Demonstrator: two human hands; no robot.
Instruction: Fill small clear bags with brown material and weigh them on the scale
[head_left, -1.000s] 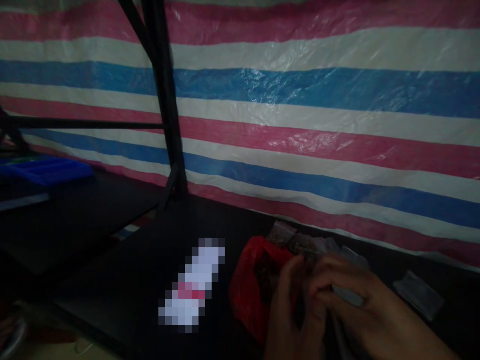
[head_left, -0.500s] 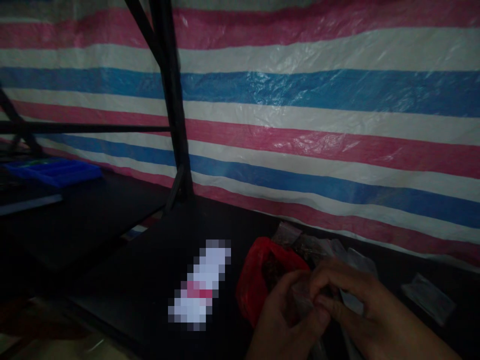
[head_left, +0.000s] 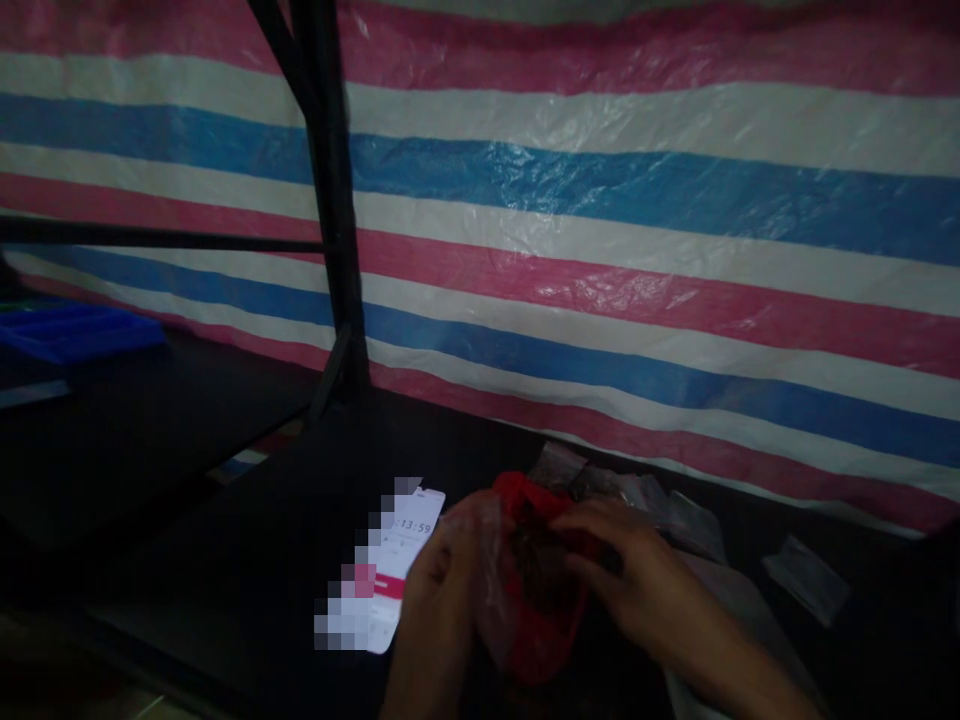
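On the dark table (head_left: 247, 540): left hand (head_left: 439, 585) grips a clear bag (head_left: 487, 580); right hand (head_left: 630, 575) reaches into red bag (head_left: 536, 620), fingers pinched, contents unclear.

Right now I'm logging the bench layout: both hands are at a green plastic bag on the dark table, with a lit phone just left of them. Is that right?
Not quite: the plastic bag is red, not green, as the head view shows. The rest holds: left hand and right hand are both at it on the dark table, with the lit phone just to their left.
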